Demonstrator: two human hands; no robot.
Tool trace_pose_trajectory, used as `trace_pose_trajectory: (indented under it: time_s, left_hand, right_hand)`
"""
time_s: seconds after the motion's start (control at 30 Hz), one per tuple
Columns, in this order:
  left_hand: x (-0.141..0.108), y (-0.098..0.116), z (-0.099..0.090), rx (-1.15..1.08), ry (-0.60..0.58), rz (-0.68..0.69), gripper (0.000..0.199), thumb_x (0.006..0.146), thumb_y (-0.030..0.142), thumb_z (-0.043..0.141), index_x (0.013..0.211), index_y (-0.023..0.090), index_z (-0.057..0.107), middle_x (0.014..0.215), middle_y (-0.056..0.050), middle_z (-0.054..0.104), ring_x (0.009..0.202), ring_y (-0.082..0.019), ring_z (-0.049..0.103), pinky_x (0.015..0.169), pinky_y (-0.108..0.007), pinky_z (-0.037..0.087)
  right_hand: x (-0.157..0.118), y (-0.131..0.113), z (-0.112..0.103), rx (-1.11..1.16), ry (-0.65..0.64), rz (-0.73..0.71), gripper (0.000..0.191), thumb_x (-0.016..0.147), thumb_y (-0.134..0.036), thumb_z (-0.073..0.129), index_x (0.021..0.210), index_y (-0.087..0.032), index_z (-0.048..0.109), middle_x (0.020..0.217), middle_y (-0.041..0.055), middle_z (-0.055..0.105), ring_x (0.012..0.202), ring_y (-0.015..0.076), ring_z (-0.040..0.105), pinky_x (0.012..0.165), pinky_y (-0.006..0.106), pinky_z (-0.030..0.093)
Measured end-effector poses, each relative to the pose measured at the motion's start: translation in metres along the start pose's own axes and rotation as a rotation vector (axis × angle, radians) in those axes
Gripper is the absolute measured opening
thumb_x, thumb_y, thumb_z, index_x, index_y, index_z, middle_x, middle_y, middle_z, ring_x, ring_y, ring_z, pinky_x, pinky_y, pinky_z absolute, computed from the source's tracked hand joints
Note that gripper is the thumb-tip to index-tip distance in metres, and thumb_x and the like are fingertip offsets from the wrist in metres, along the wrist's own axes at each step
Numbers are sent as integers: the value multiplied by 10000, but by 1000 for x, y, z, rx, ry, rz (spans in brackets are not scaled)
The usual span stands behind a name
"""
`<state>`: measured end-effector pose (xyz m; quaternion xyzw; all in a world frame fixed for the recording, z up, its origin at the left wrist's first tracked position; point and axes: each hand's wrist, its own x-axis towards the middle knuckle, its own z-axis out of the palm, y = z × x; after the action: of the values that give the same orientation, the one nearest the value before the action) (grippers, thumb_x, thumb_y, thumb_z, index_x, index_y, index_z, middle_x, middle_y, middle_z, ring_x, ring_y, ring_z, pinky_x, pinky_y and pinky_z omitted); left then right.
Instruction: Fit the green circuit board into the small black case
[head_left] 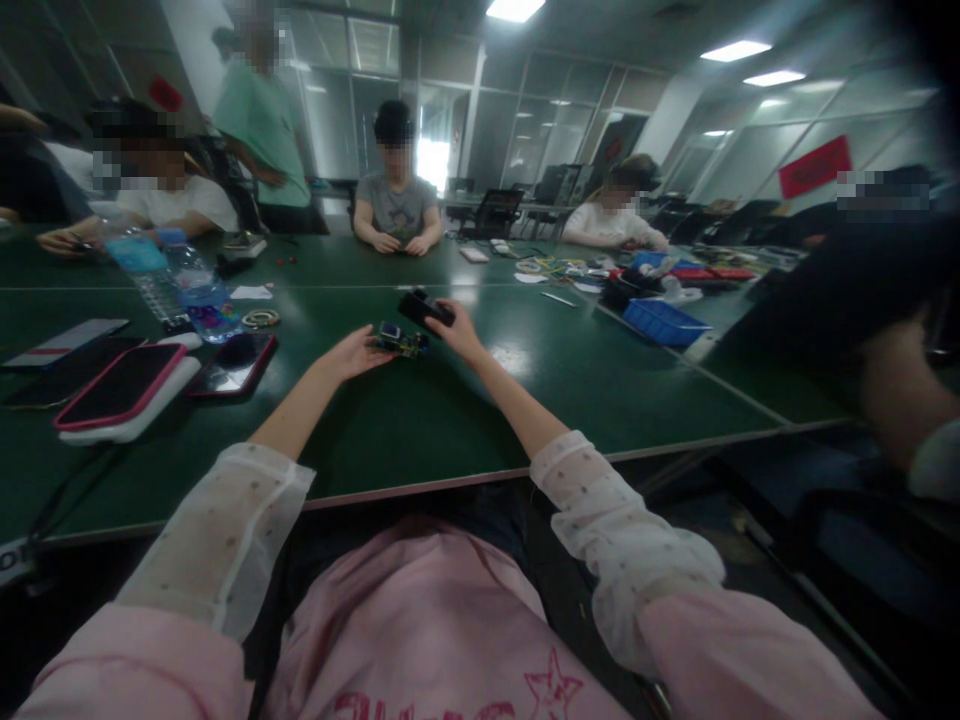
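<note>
At far left, a pink-edged phone [120, 385] lies on the bench [360, 430]. Then my left hand [358, 356] holds the small circuit board [401, 341], thumb above, fingers beneath. Just right, my right hand [457, 328] grips the black case [424, 308], tilted; whether the parts touch, I can't tell. I judge I'm handling them as a pair; bringing them closer would call for a steady board.

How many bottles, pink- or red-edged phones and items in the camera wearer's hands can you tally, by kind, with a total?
Bottles: 2
Pink- or red-edged phones: 2
Wired electronic piece in the left hand: 1
Black object in the right hand: 1
Total: 6
</note>
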<state>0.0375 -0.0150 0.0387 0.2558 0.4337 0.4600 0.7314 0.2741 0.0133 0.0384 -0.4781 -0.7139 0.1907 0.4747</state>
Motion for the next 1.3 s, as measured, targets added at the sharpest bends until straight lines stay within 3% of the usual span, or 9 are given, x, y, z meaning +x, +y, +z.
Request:
trace_pose_trajectory:
  time_s: [0.13, 0.5, 0.73, 0.93, 1.3]
  left_hand:
    - [-4, 0, 3, 22, -1, 2, 417, 1049, 351, 415, 1370, 98, 497, 1022, -184, 710, 914, -249, 747, 809, -331, 624]
    - [1, 0, 0, -7, -4, 6, 439, 1049, 350, 414, 1385, 74, 479, 1015, -200, 701, 890, -260, 745, 784, -347, 627]
    - [-2, 0, 3, 21, 9, 21, 450, 1052, 359, 408, 1380, 59, 474, 1024, -205, 698, 910, -260, 744, 803, -338, 626]
    - [-2, -1, 4, 6, 21, 20, 449, 1055, 368, 393, 1379, 71, 486, 1009, -199, 704, 925, -264, 741, 815, -343, 620]
    - [-2, -1, 3, -55, 11, 1, 442, 1047, 352, 419, 1390, 79, 478, 1023, -202, 713, 905, -260, 747, 825, -357, 620]
  right_hand:
    - [-2, -4, 1, 121, -70, -35, 659, 835, -590, 650, 1329, -177, 509, 1305, 135, 625, 1199, 255, 607, 1030, 408, 486]
    - [-10, -19, -1, 124, -250, -124, 652, 807, -575, 688, 1320, -200, 541, 1335, 114, 612, 1250, 272, 572, 1085, 454, 447]
    - [-6, 2, 10, 194, -295, -177, 717, 768, -630, 717, 1313, -198, 543, 1257, 119, 629, 1185, 279, 587, 1072, 474, 448]
    - [-1, 24, 16, 81, -259, -130, 712, 730, -652, 760, 1303, -261, 599, 1217, 100, 608, 1155, 290, 555, 1074, 529, 426]
    - [0, 29, 19, 76, -253, -130, 751, 758, -675, 722, 1351, -238, 574, 1209, 113, 598, 1143, 281, 565, 1048, 498, 462]
